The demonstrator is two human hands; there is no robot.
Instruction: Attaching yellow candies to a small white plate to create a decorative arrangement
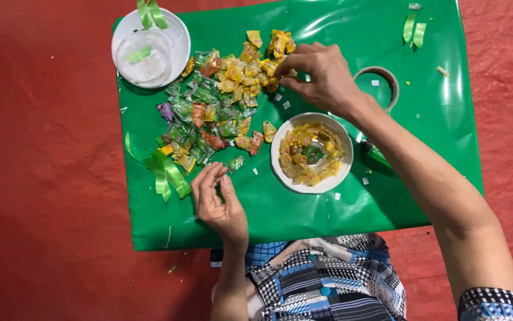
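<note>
Seen from above, a heap of wrapped sweets (223,101) in green, yellow, orange and one purple wrapper spreads over a glossy green sheet (304,208) laid on a red floor (42,178). The wrappers are shiny and crinkled, the yellow ones gathered toward the heap's one o'clock corner, the green ones filling its middle and seven o'clock side.

The right hand (321,77) reaches in at the heap's three o'clock edge, fingers pinched together on yellow sweets there; how many it holds cannot be told. The left hand (218,202) rests on the sheet just past the heap's six o'clock end, its fingers curled loosely and drawn together at the tips, a single green-wrapped sweet (236,162) lying just beside the fingertips at their one o'clock. Whether that hand grips anything cannot be told.

A white bowl (280,172) holding mostly yellow sweets, with one green piece in the centre, sits between the two hands, at five o'clock from the heap and under the right forearm's line. A second white dish (176,32) with a clear plastic cup (143,56) in it stands at the sheet's eleven o'clock corner, a strip of green ribbon draped over its rim. A curled green ribbon bow (167,172) lies at nine o'clock from the left hand. A roll of tape (387,80) shows partly behind the right wrist, and short ribbon offcuts (414,30) lie at the sheet's one o'clock corner. Small white paper scraps dot the sheet.
</note>
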